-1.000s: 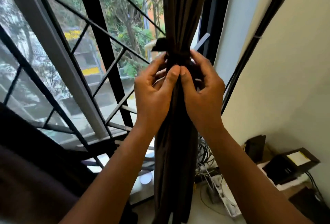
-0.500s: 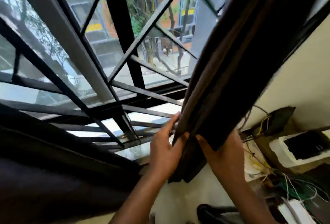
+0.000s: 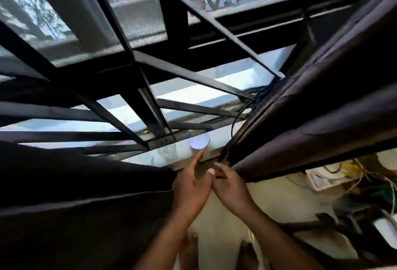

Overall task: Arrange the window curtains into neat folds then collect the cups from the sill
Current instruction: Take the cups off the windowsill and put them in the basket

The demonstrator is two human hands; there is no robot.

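Curtain (image 3: 311,123), dark brown, gathered in long folds: runs from upper right down to its lower end just right of R hand; bottom hem sits close beside the R fingers.
L hand (image 3: 191,186): fingers straight, reaching fwd toward sill, index tip just below white cup; holds nothing.
R hand (image 3: 231,186): beside L hand, thumbs nearly touching; fingers extended toward curtain's lower edge. Contact w/ fabric unclear, motion blur; no grasp seen.
Bare feet (image 3: 191,248): below both forearms, on pale floor.
Second dark curtain (image 3: 75,194): left of L hand, fills lower-left.
Sill (image 3: 146,155): pale ledge just beyond fingertips.
White cup (image 3: 198,140): on sill, directly ahead of L index finger, seen from above.
Clear glass (image 3: 167,151): on sill, just left of white cup; faint.
Cables and clutter (image 3: 343,175): right of R hand, under curtain.
Black window grille (image 3: 150,97): beyond sill, crossing bars; street and trees farther out.
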